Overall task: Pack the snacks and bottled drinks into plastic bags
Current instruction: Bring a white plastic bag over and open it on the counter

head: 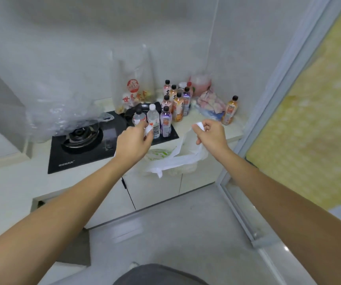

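A tall clear bag [133, 87] against the wall bears a red round emblem over red Chinese characters (世界 is legible, the rest blurred), and the black stove [83, 147] carries a small pale logo too smeared to read. Both arms reach forward over the table [216, 128]: the left hand [133, 144] and right hand [211, 133] each pinch a handle of the white plastic bag [173, 159], which hangs at the table's front edge, near the cluster of bottles [173, 105].

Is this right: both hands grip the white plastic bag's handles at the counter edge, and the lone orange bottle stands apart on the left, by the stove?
Not quite. The head view shows the left hand and right hand gripping the white plastic bag, but the lone orange bottle stands apart on the right, away from the stove.
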A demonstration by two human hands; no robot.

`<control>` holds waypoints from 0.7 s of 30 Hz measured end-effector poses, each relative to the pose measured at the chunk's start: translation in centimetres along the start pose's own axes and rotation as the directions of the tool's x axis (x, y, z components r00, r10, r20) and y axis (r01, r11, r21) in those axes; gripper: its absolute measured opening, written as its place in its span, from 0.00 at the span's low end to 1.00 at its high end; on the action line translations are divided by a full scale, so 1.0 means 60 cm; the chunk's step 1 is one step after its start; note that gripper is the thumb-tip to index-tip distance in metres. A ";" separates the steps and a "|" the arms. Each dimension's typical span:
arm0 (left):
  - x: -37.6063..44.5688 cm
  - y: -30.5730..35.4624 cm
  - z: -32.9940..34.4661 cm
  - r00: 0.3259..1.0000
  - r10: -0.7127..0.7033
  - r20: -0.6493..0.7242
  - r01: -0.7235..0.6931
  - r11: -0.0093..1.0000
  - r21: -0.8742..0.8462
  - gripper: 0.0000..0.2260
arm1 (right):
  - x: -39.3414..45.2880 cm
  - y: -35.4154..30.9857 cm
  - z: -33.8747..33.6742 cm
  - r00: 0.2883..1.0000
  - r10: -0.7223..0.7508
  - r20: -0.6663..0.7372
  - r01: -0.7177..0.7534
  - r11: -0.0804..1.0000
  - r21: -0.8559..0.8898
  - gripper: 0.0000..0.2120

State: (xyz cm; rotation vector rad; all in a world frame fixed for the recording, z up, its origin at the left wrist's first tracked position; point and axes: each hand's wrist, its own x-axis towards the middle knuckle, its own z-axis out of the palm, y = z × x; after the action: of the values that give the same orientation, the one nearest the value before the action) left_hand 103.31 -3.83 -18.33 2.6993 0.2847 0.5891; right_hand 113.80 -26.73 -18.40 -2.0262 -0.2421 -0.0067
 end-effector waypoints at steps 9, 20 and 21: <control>0.204 0.121 0.135 0.998 0.062 0.005 -0.060 0.979 -0.193 0.13 | 0.161 0.063 -0.100 0.999 0.052 0.003 -0.052 0.996 0.070 0.09; 0.521 0.151 0.254 0.994 0.112 0.009 -0.109 0.980 -0.168 0.12 | 0.478 0.063 -0.091 0.996 0.087 0.036 -0.087 0.996 0.008 0.14; 0.545 0.150 0.254 0.995 0.101 -0.005 -0.100 0.981 -0.165 0.12 | 0.501 0.058 -0.087 0.997 0.067 0.044 -0.067 0.998 0.013 0.13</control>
State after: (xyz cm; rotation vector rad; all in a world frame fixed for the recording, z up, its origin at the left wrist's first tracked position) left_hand 140.21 -7.92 -15.91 2.5653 0.0941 0.6081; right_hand 144.39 -27.78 -15.77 -2.0209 -0.2008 0.0807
